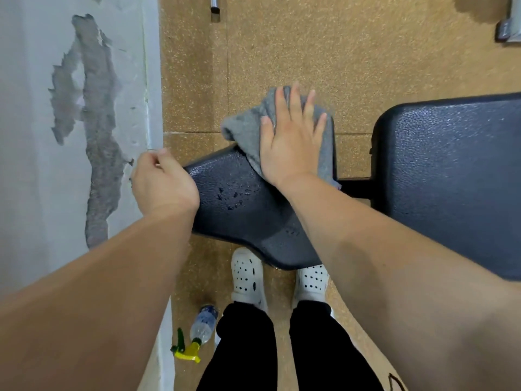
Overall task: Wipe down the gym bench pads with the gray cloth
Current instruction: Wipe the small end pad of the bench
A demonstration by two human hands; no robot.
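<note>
The small black seat pad (248, 210) sits in the middle of the view, with water droplets on its surface. My right hand (290, 142) lies flat with spread fingers on the gray cloth (248, 128), pressing it onto the pad's far end; part of the cloth hangs past the edge. My left hand (163, 182) curls over the pad's left edge and grips it. The larger black back pad (451, 179) lies to the right, joined by a black frame bar (355, 187).
A wall with peeling paint (84, 122) runs along the left. A spray bottle with a yellow-green trigger (197, 334) lies on the cork-coloured floor (310, 38) by my white clogs (248, 275). Metal equipment parts show at the top edge and top right.
</note>
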